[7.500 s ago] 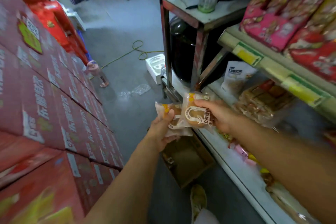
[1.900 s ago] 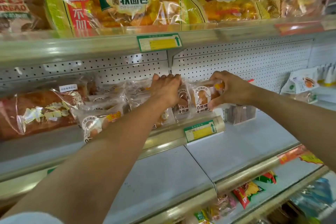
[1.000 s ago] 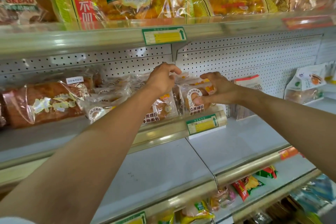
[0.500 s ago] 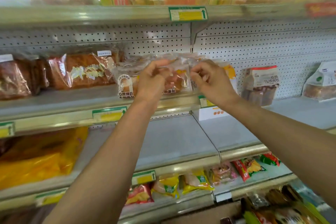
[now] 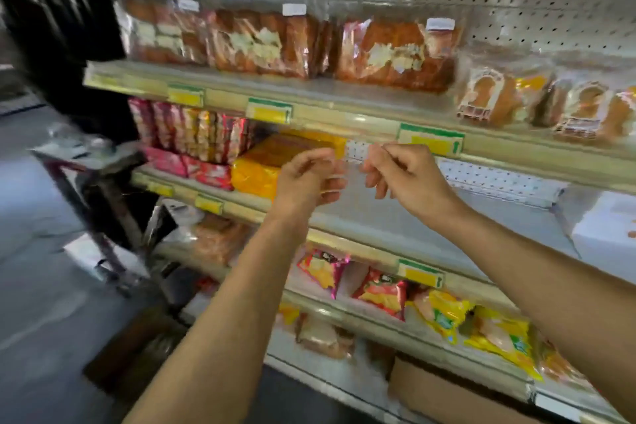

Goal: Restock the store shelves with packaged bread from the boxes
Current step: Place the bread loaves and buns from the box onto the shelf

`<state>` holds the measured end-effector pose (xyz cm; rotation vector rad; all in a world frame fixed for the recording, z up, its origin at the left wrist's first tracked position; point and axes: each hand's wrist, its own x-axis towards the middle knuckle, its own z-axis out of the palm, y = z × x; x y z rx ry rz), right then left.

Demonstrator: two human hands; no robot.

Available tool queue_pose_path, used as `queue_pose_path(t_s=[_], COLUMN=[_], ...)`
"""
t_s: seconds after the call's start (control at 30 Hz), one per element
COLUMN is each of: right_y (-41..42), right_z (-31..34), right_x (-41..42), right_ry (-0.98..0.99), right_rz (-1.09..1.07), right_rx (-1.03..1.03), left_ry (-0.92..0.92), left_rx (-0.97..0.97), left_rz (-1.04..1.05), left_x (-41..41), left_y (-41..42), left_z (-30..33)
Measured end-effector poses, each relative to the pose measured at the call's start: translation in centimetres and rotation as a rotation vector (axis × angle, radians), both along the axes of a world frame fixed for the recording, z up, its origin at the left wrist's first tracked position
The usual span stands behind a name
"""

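Now both hands hang in front of the shelving with nothing in them: the left hand [image 5: 309, 179] has its fingers loosely curled and the right hand [image 5: 402, 175] likewise, neither closing on a package, which reads as the pause between placing stock and reaching for more. The small round bread packs [image 5: 547, 103] sit on the upper shelf [image 5: 344, 113] at the right, standing on edge with their printed faces outward, presumably so shoppers can read them from the aisle. To their left on that same shelf, 3 large loaf bags [image 5: 395, 52] lie side by side, long faces forward. Below, just behind the hands, a bare stretch of shelf [image 5: 395, 213] sits beside yellow packs [image 5: 275, 162] and red snack packets [image 5: 192, 134]. A corner of a brown cardboard box [image 5: 447, 392] shows at the bottom edge, near the floor; whether it holds bread I cannot tell, since its inside is cut off. Motion blur smears the whole view, so the labels on the price tags [image 5: 430, 143] and the print on the wrappers cannot be read, and the dark shapes at the far left are too blurred to identify.
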<state>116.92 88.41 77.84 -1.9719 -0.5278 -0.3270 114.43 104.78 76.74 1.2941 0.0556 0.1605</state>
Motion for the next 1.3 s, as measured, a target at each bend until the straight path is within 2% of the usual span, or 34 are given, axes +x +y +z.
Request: queue_pose_path(t_s=[0.2,0.37,0.63,0.83,1.03,1.3], right_y=[14.4,27.9,46.3,53.0,57.7,63.2], right_z=[-3.8,-8.1,-17.3,-25.9,-35.0,-52.3], right_x=[3.1,4.9,7.0,7.2,8.4,10.7], right_ry=[0.229,0.360,0.543,0.684,0.864,1.073], right_rz=[0.245,0.400,0.569,0.620,0.662,0.618], right_rx=[-0.002,-0.020,-0.249,-0.462,-0.620,-0.730], left_ry=[0.163,0.276,0.554,0.740,0.901,1.044], left_rx=[-0.092,-0.020,-0.092,-0.245,-0.426,-0.551], left_rz=[0.217,0.431,0.644,0.672,0.665,0.734], left_x=[-1.4,-2.4,-2.2,-2.3,-2.6,-0.6], left_y=[14.2,26.9,44.9,51.8,55.1,57.2], left_z=[-4.7,-8.2,-17.7,-27.0,-36.7,-53.4])
